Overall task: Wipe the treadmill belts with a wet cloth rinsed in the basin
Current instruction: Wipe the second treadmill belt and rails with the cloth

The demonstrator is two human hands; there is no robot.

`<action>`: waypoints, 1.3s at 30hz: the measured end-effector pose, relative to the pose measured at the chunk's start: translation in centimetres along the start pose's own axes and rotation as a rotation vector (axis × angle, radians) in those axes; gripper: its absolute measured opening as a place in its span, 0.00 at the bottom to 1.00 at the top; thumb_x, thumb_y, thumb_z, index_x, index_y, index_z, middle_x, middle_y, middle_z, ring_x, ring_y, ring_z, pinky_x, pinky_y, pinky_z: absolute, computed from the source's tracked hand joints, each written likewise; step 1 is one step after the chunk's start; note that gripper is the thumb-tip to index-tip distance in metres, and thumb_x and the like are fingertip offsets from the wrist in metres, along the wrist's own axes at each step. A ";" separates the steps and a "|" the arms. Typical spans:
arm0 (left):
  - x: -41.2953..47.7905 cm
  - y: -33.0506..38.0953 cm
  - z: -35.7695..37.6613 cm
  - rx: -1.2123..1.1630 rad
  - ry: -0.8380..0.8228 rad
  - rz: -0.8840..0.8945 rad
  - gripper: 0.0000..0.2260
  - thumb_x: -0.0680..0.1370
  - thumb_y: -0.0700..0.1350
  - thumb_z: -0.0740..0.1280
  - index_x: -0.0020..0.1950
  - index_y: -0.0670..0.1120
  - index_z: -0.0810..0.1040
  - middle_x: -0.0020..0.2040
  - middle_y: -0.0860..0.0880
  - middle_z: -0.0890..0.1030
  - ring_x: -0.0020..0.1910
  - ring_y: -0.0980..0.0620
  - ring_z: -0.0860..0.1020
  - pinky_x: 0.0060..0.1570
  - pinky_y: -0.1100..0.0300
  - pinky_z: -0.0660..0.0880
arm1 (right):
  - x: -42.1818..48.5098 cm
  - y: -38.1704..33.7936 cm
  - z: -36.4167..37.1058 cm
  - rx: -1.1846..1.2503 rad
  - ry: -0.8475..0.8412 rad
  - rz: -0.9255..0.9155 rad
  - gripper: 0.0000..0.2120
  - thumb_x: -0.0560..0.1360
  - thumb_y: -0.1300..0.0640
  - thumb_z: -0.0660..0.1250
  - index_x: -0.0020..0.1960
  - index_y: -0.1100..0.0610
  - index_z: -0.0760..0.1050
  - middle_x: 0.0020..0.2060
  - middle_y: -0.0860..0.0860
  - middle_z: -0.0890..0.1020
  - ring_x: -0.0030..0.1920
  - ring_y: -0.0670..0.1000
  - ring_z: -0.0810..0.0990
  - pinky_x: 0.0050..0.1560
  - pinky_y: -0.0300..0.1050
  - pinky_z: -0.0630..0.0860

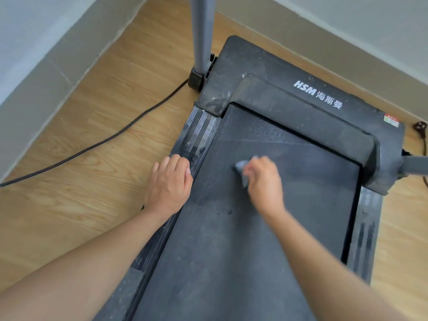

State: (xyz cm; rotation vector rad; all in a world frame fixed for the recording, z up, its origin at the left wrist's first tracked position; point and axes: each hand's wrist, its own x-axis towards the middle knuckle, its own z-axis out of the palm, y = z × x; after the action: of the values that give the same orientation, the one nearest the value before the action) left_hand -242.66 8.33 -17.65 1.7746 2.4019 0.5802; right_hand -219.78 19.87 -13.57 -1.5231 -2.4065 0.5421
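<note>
Belt: the wide black rubber treadmill belt [266,228] fills the middle of the view. A slanted streak near its front end and a darker band there look like wiped, damp places. The part nearer to the person looks dull and dusty, so I judge the wiping is in progress, with most of the belt length left to do.
Front cover: the black plastic motor cover [301,105] with white letters carries grey smears and dust. It is not the belt, and I cannot tell if it was wiped.
Side rails: the ribbed black left side rail [199,133] looks wet and shiny at its front. The right side rail [368,228] looks dusty.
Left hand: the left hand [169,181] lies flat on the left side rail, fingers straight and together, grasping nothing. It seems to support the leaning body.
Right hand: the right hand [264,181] is on the front half of the belt, palm down, with its fingers curled around the cloth. It is blurred, so I judge it is in the middle of a stroke.
Cloth: the small grey-blue wet cloth [240,166] is bunched under the right hand's fingers and pressed on the belt. The basin is not in view.
Drops: a few small water drops [229,212] sit on the belt between the two arms.
</note>
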 end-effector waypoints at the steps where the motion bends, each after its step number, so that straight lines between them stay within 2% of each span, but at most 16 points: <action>1: -0.1 0.0 0.1 0.001 0.004 -0.003 0.07 0.84 0.45 0.57 0.47 0.48 0.71 0.44 0.51 0.72 0.42 0.48 0.68 0.43 0.49 0.66 | -3.6 -1.2 0.7 0.041 -0.082 -0.063 0.08 0.77 0.62 0.67 0.45 0.50 0.76 0.43 0.48 0.74 0.43 0.57 0.73 0.40 0.49 0.73; 3: -0.1 0.0 0.1 -0.002 0.009 -0.008 0.07 0.84 0.45 0.57 0.47 0.48 0.71 0.44 0.51 0.72 0.42 0.48 0.68 0.44 0.49 0.66 | -8.3 -2.8 1.0 0.060 -0.262 -0.205 0.13 0.77 0.65 0.68 0.47 0.47 0.73 0.45 0.42 0.70 0.44 0.54 0.71 0.37 0.48 0.75; 6: -0.2 0.2 0.0 -0.010 0.015 -0.008 0.07 0.84 0.45 0.57 0.48 0.48 0.71 0.44 0.51 0.72 0.42 0.47 0.68 0.43 0.49 0.66 | -5.0 -0.8 -0.2 0.007 -0.333 -0.333 0.04 0.76 0.57 0.63 0.45 0.49 0.74 0.45 0.45 0.72 0.46 0.53 0.73 0.36 0.51 0.77; 9: 0.0 0.1 -0.1 -0.012 0.011 -0.011 0.07 0.84 0.44 0.57 0.48 0.48 0.71 0.44 0.51 0.72 0.42 0.48 0.68 0.43 0.49 0.66 | 4.6 2.6 -2.0 -0.066 -0.112 -0.173 0.07 0.73 0.54 0.61 0.41 0.53 0.76 0.41 0.48 0.73 0.45 0.56 0.75 0.39 0.50 0.75; 13: -0.1 0.1 0.0 -0.007 0.012 0.002 0.06 0.84 0.44 0.58 0.48 0.48 0.71 0.44 0.51 0.72 0.42 0.48 0.68 0.43 0.49 0.66 | 13.1 5.8 -4.0 -0.100 -0.010 0.115 0.06 0.72 0.65 0.64 0.43 0.58 0.79 0.44 0.50 0.75 0.46 0.58 0.79 0.40 0.45 0.66; 16: -0.2 0.0 -0.1 -0.004 0.015 0.005 0.06 0.84 0.44 0.58 0.48 0.47 0.71 0.44 0.51 0.72 0.42 0.48 0.68 0.43 0.49 0.66 | 9.7 4.4 -3.3 -0.071 0.030 0.157 0.06 0.74 0.64 0.63 0.43 0.57 0.79 0.43 0.48 0.75 0.47 0.55 0.78 0.41 0.44 0.65; 20: -0.1 0.0 -0.1 -0.014 0.007 0.009 0.07 0.84 0.44 0.57 0.47 0.47 0.71 0.44 0.51 0.72 0.42 0.48 0.68 0.43 0.49 0.65 | -3.7 1.8 -0.6 0.070 -0.034 0.036 0.10 0.78 0.53 0.59 0.43 0.52 0.78 0.43 0.47 0.76 0.46 0.54 0.75 0.45 0.47 0.73; 22: -0.3 0.1 0.0 -0.007 0.011 0.001 0.07 0.84 0.44 0.57 0.47 0.47 0.71 0.44 0.51 0.72 0.41 0.48 0.68 0.42 0.49 0.65 | -9.6 0.6 -0.3 0.103 -0.131 -0.012 0.06 0.80 0.57 0.64 0.45 0.50 0.78 0.46 0.43 0.75 0.48 0.50 0.74 0.46 0.44 0.75; 23: -0.2 0.1 0.0 -0.007 0.012 0.002 0.07 0.84 0.44 0.57 0.47 0.47 0.71 0.44 0.51 0.72 0.41 0.48 0.68 0.42 0.49 0.65 | -11.0 0.4 -0.6 0.094 -0.172 -0.052 0.07 0.79 0.60 0.66 0.46 0.49 0.77 0.47 0.41 0.74 0.49 0.49 0.74 0.45 0.47 0.78; 25: -0.1 0.1 0.0 -0.007 0.006 -0.002 0.07 0.84 0.44 0.57 0.48 0.48 0.71 0.44 0.51 0.72 0.42 0.48 0.68 0.42 0.49 0.66 | -9.6 1.5 -1.1 0.092 -0.222 -0.139 0.08 0.77 0.60 0.63 0.47 0.47 0.75 0.46 0.42 0.75 0.48 0.50 0.75 0.42 0.50 0.78; 27: -0.1 0.1 0.0 -0.006 -0.006 -0.002 0.07 0.84 0.45 0.57 0.48 0.48 0.71 0.44 0.51 0.72 0.42 0.47 0.68 0.43 0.48 0.67 | -4.9 3.1 -1.4 0.075 -0.158 -0.184 0.09 0.77 0.58 0.62 0.47 0.46 0.77 0.43 0.45 0.76 0.46 0.52 0.75 0.42 0.50 0.76; 31: -0.1 0.0 -0.1 -0.021 -0.004 0.002 0.08 0.84 0.45 0.56 0.47 0.47 0.71 0.44 0.51 0.72 0.42 0.47 0.69 0.43 0.47 0.67 | 6.8 7.0 -3.1 0.017 0.088 0.078 0.10 0.76 0.65 0.64 0.44 0.52 0.79 0.44 0.50 0.78 0.45 0.55 0.78 0.44 0.48 0.77; 33: -0.2 0.1 0.0 -0.023 -0.002 0.004 0.08 0.84 0.45 0.56 0.47 0.47 0.71 0.44 0.51 0.73 0.42 0.46 0.69 0.43 0.47 0.68 | 10.4 7.8 -4.4 0.030 0.077 0.151 0.11 0.75 0.70 0.62 0.44 0.57 0.80 0.44 0.53 0.76 0.41 0.53 0.78 0.39 0.38 0.72; 35: -0.1 0.0 -0.1 -0.018 0.001 0.001 0.08 0.84 0.45 0.56 0.47 0.47 0.71 0.44 0.50 0.73 0.42 0.46 0.70 0.43 0.46 0.67 | 10.7 7.3 -5.0 0.022 0.070 0.142 0.10 0.75 0.69 0.62 0.43 0.58 0.80 0.44 0.53 0.77 0.38 0.51 0.77 0.36 0.32 0.69; 37: -0.1 0.0 -0.1 -0.022 0.006 0.008 0.08 0.84 0.45 0.57 0.47 0.47 0.72 0.44 0.50 0.73 0.42 0.46 0.69 0.43 0.47 0.67 | 6.7 6.5 -4.5 0.058 0.092 0.114 0.09 0.75 0.63 0.62 0.42 0.56 0.80 0.43 0.51 0.79 0.39 0.50 0.77 0.43 0.41 0.76; 39: -0.1 0.1 -0.1 -0.026 0.013 0.008 0.07 0.84 0.45 0.57 0.47 0.47 0.72 0.44 0.50 0.73 0.42 0.46 0.69 0.43 0.47 0.66 | -0.4 5.1 -3.3 0.088 0.078 0.054 0.08 0.76 0.59 0.62 0.42 0.51 0.79 0.42 0.40 0.77 0.43 0.51 0.75 0.44 0.43 0.74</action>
State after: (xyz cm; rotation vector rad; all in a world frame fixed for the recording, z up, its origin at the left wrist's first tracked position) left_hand -242.60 8.27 -17.57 1.7763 2.3854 0.6231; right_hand -214.12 22.09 -12.81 -1.5469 -2.2590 0.5806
